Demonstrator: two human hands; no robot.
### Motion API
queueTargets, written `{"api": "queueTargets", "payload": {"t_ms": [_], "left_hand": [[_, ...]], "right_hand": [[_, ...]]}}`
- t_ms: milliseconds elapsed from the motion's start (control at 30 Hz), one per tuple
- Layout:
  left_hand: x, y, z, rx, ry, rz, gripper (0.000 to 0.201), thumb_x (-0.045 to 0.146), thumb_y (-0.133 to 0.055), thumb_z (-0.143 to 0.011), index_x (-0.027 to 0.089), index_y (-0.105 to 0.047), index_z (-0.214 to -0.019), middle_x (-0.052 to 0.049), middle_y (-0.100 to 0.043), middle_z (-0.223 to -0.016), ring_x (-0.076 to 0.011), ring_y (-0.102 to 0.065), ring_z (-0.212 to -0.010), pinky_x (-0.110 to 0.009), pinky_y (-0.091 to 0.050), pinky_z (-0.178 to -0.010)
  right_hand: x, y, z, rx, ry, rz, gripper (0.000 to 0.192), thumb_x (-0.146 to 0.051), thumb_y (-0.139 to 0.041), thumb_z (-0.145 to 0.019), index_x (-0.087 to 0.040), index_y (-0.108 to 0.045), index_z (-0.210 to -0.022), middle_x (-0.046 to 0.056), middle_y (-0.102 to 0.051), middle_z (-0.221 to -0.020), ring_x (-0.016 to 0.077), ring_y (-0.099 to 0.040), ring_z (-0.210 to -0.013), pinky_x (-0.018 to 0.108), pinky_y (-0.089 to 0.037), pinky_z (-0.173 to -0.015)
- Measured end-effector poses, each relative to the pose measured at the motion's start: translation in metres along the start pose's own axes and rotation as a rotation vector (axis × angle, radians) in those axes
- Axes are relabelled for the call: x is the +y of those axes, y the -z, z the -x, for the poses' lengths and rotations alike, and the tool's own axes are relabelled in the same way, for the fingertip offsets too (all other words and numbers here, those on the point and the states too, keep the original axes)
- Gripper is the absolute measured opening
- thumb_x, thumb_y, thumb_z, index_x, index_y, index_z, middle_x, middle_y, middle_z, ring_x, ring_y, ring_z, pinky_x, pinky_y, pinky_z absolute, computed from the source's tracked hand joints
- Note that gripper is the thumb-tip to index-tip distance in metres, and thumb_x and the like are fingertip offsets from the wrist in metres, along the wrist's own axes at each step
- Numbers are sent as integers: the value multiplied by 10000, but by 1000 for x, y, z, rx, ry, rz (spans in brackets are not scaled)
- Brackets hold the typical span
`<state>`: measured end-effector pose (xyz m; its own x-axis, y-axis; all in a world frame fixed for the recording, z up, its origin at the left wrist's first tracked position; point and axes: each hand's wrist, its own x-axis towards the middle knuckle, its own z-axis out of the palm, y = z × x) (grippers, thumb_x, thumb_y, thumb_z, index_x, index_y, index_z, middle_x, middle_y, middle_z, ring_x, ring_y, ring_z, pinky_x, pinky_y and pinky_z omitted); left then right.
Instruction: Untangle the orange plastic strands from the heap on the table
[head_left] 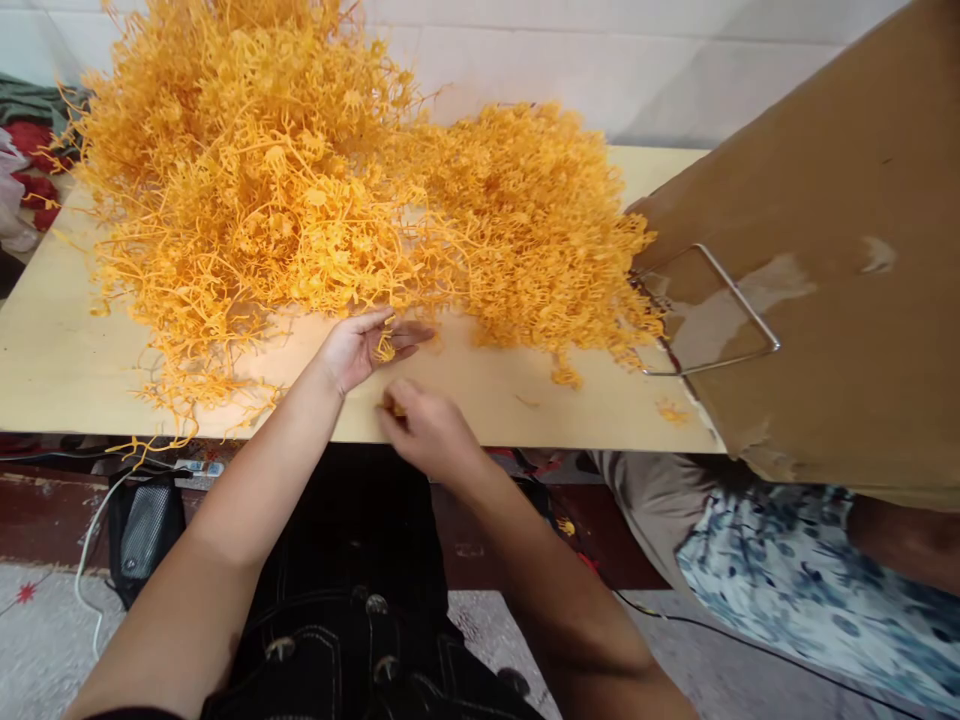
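My left hand (375, 345) is palm up just above the table, fingers stretched out. A small orange plastic flower piece (385, 345) with thin prongs is held at its thumb and palm. Just below and to the right, my right hand (427, 425) is closed, its fingers pinched together. A bit of orange shows at its fingertips, mostly hidden by the hand. Behind both hands rises a large tangled heap of orange plastic flower pieces (262, 190). It joins a lower, denser pile (532, 230) on the right.
The pale tabletop (60, 370) backs onto a white wall. At the right stands a big cardboard box (825, 250) with a bent metal wire frame (739, 295) against it. Beneath it, a person in patterned clothing (810, 590) sits close by. A cable (94, 580) hangs at lower left.
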<state>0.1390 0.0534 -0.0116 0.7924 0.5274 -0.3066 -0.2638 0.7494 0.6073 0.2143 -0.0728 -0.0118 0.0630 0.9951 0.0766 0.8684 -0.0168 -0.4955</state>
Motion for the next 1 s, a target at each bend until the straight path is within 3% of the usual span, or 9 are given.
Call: {"api": "queueTargets", "payload": {"t_ms": [100,200,333,433,500,600,700,867,1000], "left_hand": [[2,0,2,-66,44,16,347,241,-369,-816,157,-372,-479,-26,-487,-536,-118,-585,-603,-239,-437,-595],[4,0,2,-167,96,24,389,274,-340,-815,176,-298,-441,1,-350,-453,-87,-441,-431,-224,-373,-468],[4,1,0,-264,129,14,396,262,-301,-820,179,-279,-433,12,-284,-435,-90,-373,-385,-222,-321,-413],[4,0,0,-247,110,5,410,251,-300,-831,178,-270,-429,18,-270,-430,-88,-365,-380,-213,-318,-413],[4,-2,1,-231,94,-26,425,251,-305,-842,177,-270,-425,24,-262,-423,-81,-350,-376,-205,-314,-413],[2,-5,1,-214,78,-80,438,251,-328,-852,170,-285,-424,31,-267,-414,-63,-317,-365,-191,-299,-408],[-1,-7,0,-142,37,-84,422,247,-385,-844,167,-295,-439,47,-265,-406,-51,-318,-360,-182,-308,-412],[-8,-11,-1,12,-119,-120,287,179,-449,-802,151,-402,-520,55,-346,-423,-50,-388,-380,-168,-329,-415],[-12,-16,1,19,-159,-154,309,166,-479,-780,166,-349,-499,92,-234,-391,-30,-282,-325,-160,-275,-370]], "right_hand": [[42,28,-5,203,-153,-93,131,-294,-477,-768,-181,-497,-705,11,-516,-604,115,-448,-519,247,-341,-517],[91,60,-16,458,-319,41,110,-285,-530,-715,-178,-535,-743,49,-515,-746,170,-496,-710,327,-415,-675],[122,83,-30,524,-399,204,214,-268,-619,-657,-143,-566,-822,175,-465,-1060,310,-400,-1089,487,-308,-921],[101,79,-34,665,-260,219,216,-343,-529,-763,-146,-573,-840,186,-478,-1086,303,-385,-1113,494,-272,-955],[75,68,-36,707,-132,142,268,-400,-458,-810,-159,-569,-846,148,-531,-981,258,-456,-1015,460,-341,-903],[40,46,-42,541,8,-83,291,-433,-433,-824,-166,-547,-849,73,-559,-819,178,-526,-783,347,-434,-712],[23,29,-50,402,55,-160,267,-399,-425,-839,-176,-511,-719,26,-531,-687,134,-496,-644,285,-396,-606],[18,13,-44,407,92,-294,293,-341,-372,-874,-187,-441,-634,9,-484,-638,124,-461,-628,283,-358,-603],[16,0,-34,371,17,-788,313,-403,-386,-867,-197,-427,-634,-23,-398,-591,102,-424,-573,262,-362,-567]]}}
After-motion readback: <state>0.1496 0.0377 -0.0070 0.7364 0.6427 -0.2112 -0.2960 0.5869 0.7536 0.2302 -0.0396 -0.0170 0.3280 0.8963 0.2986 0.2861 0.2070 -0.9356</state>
